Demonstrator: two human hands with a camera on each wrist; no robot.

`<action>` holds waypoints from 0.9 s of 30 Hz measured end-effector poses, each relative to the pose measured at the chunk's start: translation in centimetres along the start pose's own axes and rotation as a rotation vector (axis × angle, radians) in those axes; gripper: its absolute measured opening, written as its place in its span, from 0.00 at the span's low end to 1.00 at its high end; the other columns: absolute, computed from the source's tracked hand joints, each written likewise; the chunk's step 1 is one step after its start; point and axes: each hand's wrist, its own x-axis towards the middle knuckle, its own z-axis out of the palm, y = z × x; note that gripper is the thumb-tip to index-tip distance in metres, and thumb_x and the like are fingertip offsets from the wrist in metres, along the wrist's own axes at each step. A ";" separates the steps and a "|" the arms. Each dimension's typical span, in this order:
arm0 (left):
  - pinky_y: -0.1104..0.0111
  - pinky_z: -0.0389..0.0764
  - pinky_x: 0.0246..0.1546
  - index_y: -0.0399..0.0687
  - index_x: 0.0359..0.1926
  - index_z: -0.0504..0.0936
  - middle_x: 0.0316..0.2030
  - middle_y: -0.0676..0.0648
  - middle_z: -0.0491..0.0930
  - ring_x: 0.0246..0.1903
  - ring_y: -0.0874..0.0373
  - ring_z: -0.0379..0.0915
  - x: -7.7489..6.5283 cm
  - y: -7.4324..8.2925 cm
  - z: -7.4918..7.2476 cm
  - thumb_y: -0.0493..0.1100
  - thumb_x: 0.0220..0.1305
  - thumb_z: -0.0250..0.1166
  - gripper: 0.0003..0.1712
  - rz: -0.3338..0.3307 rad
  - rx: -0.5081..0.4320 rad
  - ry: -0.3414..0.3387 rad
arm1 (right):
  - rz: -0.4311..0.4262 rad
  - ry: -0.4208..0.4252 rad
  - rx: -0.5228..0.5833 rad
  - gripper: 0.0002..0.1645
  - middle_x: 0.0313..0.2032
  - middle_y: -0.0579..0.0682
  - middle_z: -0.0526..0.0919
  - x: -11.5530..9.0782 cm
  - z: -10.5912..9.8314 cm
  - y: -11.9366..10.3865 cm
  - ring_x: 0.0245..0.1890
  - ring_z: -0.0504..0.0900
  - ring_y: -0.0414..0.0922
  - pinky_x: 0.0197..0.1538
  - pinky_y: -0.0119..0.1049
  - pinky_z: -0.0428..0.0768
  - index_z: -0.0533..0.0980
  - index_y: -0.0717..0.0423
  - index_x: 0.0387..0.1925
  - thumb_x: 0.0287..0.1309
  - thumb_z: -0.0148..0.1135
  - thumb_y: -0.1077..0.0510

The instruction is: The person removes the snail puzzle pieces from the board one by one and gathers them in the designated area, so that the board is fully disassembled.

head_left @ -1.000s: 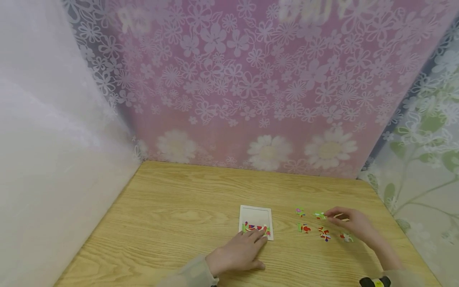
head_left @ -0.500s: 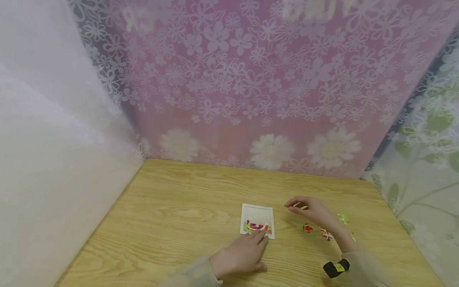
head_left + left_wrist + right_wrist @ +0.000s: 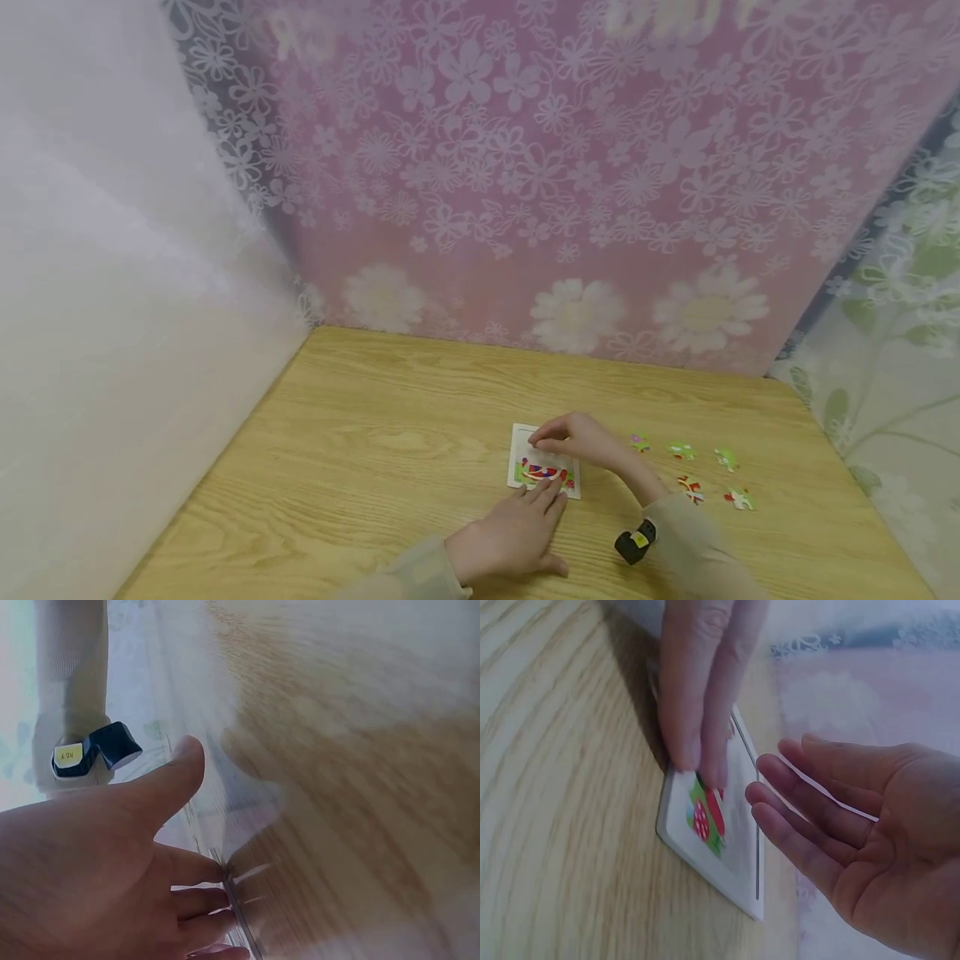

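Note:
A small white puzzle tray point(image 3: 513, 468) lies on the table, with colourful pieces point(image 3: 542, 472) along its near side. My left hand point(image 3: 512, 537) rests at the tray's near edge, fingers extended; in the right wrist view, fingers point(image 3: 690, 727) from it touch the tray beside a red-spotted mushroom picture point(image 3: 700, 820). Over the tray's far part hovers my right hand point(image 3: 573, 439), its fingers loosely bent. No piece shows between its fingers in the right wrist view. Loose puzzle pieces lie to the right, among them a green one point(image 3: 726, 458) and a red-and-white one point(image 3: 690, 489).
Wood-grain table point(image 3: 405, 400) extends around the tray. A pink flowered curtain point(image 3: 480, 208) stands behind it, a white one point(image 3: 150, 333) on the left and a leaf-patterned one on the right. A black wrist device point(image 3: 636, 542) sits on the right forearm.
My right hand has moved left from the loose pieces to above the tray. A green-and-red piece seen earlier is out of sight near the right forearm. My left hand stays at the tray's edge.

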 end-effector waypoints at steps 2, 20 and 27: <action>0.60 0.66 0.70 0.46 0.78 0.60 0.79 0.45 0.52 0.77 0.54 0.49 0.1 -0.1 0.2 0.76 0.64 0.53 0.54 0.013 0.011 0.002 | -0.008 -0.018 0.010 0.14 0.47 0.49 0.88 0.4 0.5 -0.2 0.47 0.86 0.43 0.48 0.36 0.82 0.86 0.56 0.50 0.73 0.59 0.55; 0.61 0.67 0.70 0.42 0.78 0.59 0.78 0.43 0.52 0.77 0.53 0.49 -0.1 -0.8 0.0 0.75 0.64 0.54 0.54 0.069 0.000 0.008 | -0.006 -0.075 0.027 0.08 0.39 0.48 0.88 2.2 2.1 -0.8 0.36 0.84 0.38 0.40 0.32 0.82 0.86 0.56 0.43 0.69 0.62 0.61; 0.61 0.67 0.70 0.42 0.77 0.59 0.77 0.43 0.56 0.77 0.52 0.51 -0.1 -0.9 -0.1 0.75 0.64 0.56 0.55 0.071 -0.004 0.016 | -0.033 -0.088 0.050 0.08 0.35 0.50 0.87 2.3 2.3 -0.8 0.32 0.82 0.40 0.36 0.31 0.80 0.86 0.58 0.42 0.63 0.66 0.67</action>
